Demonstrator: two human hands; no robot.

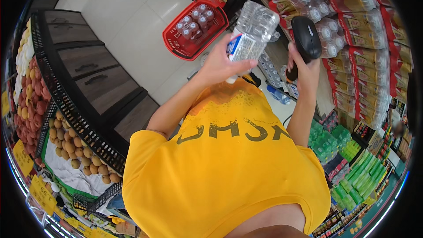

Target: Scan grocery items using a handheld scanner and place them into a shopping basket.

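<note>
My left hand [223, 61] is closed around a large clear plastic bottle [257, 23], tilted, with a blue and white label turned up. A black handheld barcode scanner [306, 38] is in my right hand [305, 67], to the right of the bottle. Beyond my left hand, a red plastic shopping basket [170, 44] holds several small bottles with white caps [195, 21]. Where the basket rests is hard to tell.
Stacked packs of bottles [360, 29] line the shelf on the right, with green packs [330, 138] farther down. At left, a black-rimmed produce stand [71, 99] holds round brown fruit [79, 150] above wood-look drawers [105, 86]. Pale floor tiles [135, 33] lie between.
</note>
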